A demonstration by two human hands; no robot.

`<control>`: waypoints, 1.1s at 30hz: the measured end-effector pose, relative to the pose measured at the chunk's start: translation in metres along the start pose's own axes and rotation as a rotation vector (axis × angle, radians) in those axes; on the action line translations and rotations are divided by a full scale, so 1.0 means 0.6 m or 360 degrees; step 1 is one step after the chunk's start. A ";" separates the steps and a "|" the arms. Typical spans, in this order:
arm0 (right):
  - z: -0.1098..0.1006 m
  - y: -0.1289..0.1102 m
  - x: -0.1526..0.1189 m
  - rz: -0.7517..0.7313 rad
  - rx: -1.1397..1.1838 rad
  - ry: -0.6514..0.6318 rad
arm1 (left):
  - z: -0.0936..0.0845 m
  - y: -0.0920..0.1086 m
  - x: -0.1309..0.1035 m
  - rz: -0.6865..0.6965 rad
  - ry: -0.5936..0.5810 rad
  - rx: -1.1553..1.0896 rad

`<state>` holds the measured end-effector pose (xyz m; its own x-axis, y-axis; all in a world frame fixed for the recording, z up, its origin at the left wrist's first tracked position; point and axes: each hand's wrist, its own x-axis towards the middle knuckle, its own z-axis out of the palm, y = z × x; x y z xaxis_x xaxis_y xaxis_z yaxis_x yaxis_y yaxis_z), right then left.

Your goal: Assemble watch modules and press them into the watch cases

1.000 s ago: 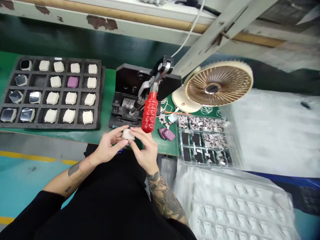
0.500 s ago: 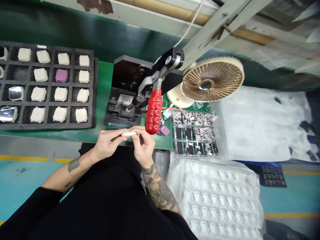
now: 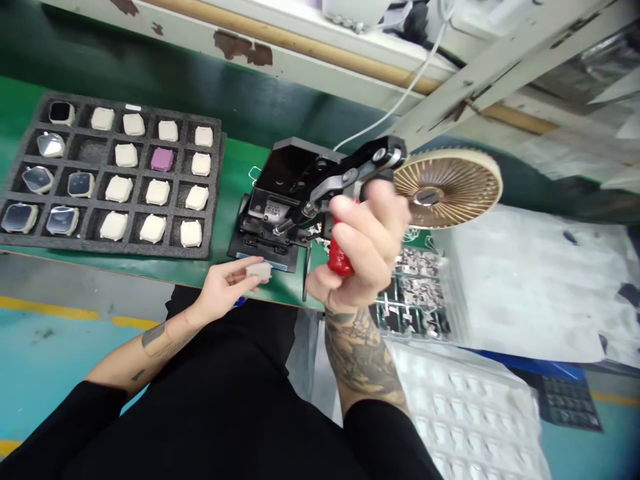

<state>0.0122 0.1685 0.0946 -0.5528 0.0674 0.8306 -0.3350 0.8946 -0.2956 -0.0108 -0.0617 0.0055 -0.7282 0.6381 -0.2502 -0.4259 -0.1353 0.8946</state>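
In front of the press, my left hand point(image 3: 227, 285) pinches a cream smartwatch case point(image 3: 259, 271) between thumb and fingers, just off the table's front edge. My right hand point(image 3: 367, 243) is wrapped round the red lever handle point(image 3: 340, 259) of the black toggle press point(image 3: 295, 193), slightly smeared by motion. Part of the handle is hidden by those fingers. A metal plunger rod slants down over the small fixture on the press's base. The black foam tray point(image 3: 216, 200) to the left holds several cream watch cases point(image 3: 157, 192), a purple one point(image 3: 163, 159) and some with dark screens.
A cream fan point(image 3: 450, 187) stands behind my right hand. Right of the press lies a clear compartment box point(image 3: 423, 293) of small metal parts. Plastic-wrapped sheets point(image 3: 525, 280) cover the far right, and white blister trays point(image 3: 465, 413) are lower right. A shelf beam runs above.
My right hand has let go of the watch case and moved up right onto the red handle. The left hand keeps the case. The camera view has shifted left.
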 end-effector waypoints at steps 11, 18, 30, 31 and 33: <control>0.026 -0.070 0.047 0.0065 0.0246 0.0959 | -0.013 0.014 -0.016 0.0132 -0.0052 0.0363; 0.056 -0.051 -0.172 0.0442 -0.0106 -0.0425 | -0.037 0.030 -0.026 0.0917 -0.0130 0.1152; 0.060 -0.051 -0.177 0.0887 0.0101 -0.0498 | -0.015 0.043 -0.012 0.1226 0.0040 0.1827; 0.044 -0.059 -0.182 0.0888 0.0128 -0.0444 | -0.013 0.041 -0.001 0.1232 0.0069 0.2006; 0.016 -0.070 -0.193 0.0878 0.0139 -0.0359 | -0.003 0.041 0.026 0.1194 0.0093 0.2339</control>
<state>0.0832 0.1189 0.0065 -0.8078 0.4077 0.4257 -0.0087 0.7140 -0.7001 -0.0338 -0.0564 0.0226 -0.5566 0.7335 0.3901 0.8243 0.4292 0.3691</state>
